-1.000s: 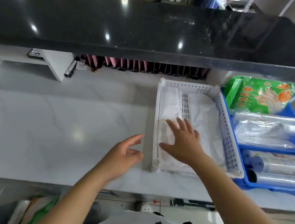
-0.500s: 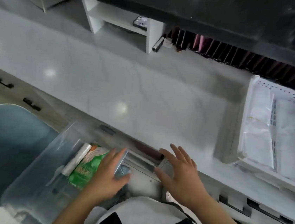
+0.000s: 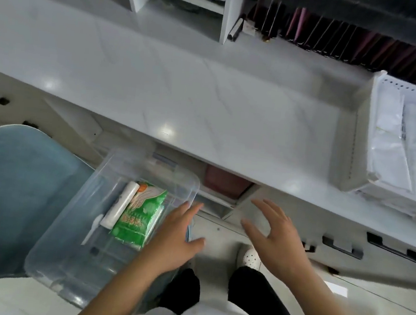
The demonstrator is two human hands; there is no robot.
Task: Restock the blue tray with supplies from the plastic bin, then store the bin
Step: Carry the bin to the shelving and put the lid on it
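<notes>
Since both hands are empty, the step in hand looks like reaching into the clear plastic bin (image 3: 68, 232) for supplies. The left hand (image 3: 174, 236) lies flat with straight fingers over the bin's 3 o'clock rim, gripping nothing; whether it presses on the rim I cannot tell. The right hand (image 3: 278, 238) hangs in the air at 3 o'clock of the left, fingers spread and released.

To do it well, steady the bin by its rim with one hand and take the green glove packet (image 3: 138, 214) with the other. The packet lies flat in the bin's middle, and the white bag roll (image 3: 121, 204) touches its 9 o'clock side, so it may roll when the packet lifts. A small white utensil (image 3: 92, 227) lies at 7 o'clock of the roll.

The bin rests on a blue seat (image 3: 11, 186) and overhangs it, so a hard pull could tip it. At 12 o'clock the marble counter (image 3: 183, 89) edge juts out over the bin's far end. The blue tray is out of view; only a white perforated basket (image 3: 360, 128) stands at 2 o'clock.
</notes>
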